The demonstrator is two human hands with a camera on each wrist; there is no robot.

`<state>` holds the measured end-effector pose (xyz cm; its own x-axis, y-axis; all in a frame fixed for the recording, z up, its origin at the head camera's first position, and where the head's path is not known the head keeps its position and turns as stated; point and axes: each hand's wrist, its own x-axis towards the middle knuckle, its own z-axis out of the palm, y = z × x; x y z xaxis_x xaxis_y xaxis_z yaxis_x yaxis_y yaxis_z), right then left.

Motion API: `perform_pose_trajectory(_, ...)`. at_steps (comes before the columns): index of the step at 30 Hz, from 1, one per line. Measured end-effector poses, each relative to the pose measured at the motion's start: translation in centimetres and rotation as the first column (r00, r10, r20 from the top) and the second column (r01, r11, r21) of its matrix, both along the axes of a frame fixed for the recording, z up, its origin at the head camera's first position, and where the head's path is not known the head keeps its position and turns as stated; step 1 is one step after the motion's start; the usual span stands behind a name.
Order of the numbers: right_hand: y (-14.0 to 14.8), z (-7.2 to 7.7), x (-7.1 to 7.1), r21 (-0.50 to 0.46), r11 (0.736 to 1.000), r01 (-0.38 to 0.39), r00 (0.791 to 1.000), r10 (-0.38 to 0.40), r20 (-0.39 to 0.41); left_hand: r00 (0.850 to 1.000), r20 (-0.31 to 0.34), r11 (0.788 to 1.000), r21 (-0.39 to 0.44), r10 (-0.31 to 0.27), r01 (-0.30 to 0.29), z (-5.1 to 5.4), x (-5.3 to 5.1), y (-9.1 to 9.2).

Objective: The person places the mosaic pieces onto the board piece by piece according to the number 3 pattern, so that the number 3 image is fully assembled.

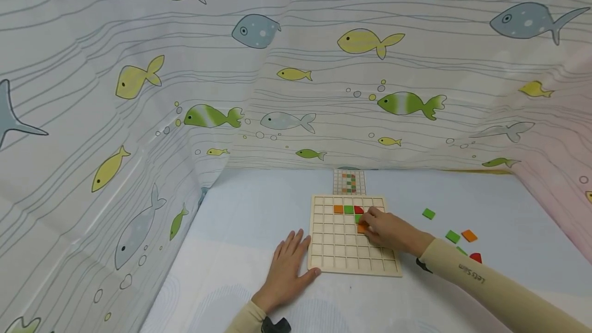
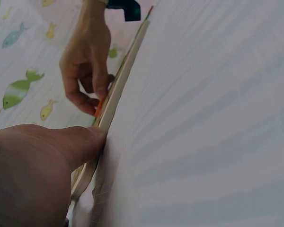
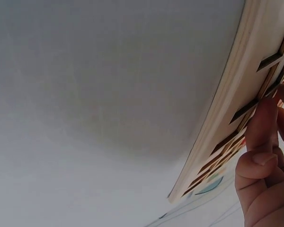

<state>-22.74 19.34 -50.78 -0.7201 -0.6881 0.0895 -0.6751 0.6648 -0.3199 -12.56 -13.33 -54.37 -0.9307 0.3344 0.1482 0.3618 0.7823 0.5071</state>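
Note:
A wooden grid board (image 1: pixel 342 266) lies on the table, with an orange square tile (image 1: pixel 338 209), a green tile (image 1: pixel 349 209) and a red rounded tile (image 1: pixel 358 209) in one row. Below the red one is a green tile (image 1: pixel 357 218), partly covered. My right hand (image 1: pixel 386 227) pinches an orange tile (image 1: pixel 361 228) at the board, under that green one; the left wrist view also shows this orange tile (image 2: pixel 100 108) at the fingertips. Spread out flat, my left hand (image 1: pixel 288 271) rests at the board's left edge, its thumb touching the near corner.
A small pattern card (image 1: pixel 337 183) with coloured squares stands behind the board. On the table to the right lie loose tiles: green (image 1: pixel 428 214), another green (image 1: pixel 452 236), orange (image 1: pixel 469 235) and red (image 1: pixel 476 257). A fish-print sheet (image 1: pixel 324 91) hangs behind.

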Motion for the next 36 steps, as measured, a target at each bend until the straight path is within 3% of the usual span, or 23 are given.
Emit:
perform_pose_trajectory(15,-0.08,0.13,-0.18,-0.013,1.000,-0.020,1.000,0.020,-0.002,1.000,-0.002,1.000,-0.008,0.000,0.000,-0.04,0.06,-0.11)
perform_pose_trajectory(26,0.24,-0.21,-0.25,-0.043,0.998,-0.035,0.998,0.033,-0.045,1.000,-0.009,1.000,-0.001,-0.003,0.003,-0.05,0.06,-0.05)
perform_pose_trajectory(36,0.30,-0.31,-0.22,-0.065,0.998,-0.010,1.000,0.009,-0.007,1.000,0.003,1.000,-0.006,0.003,-0.003,-0.03,0.13,-0.08)
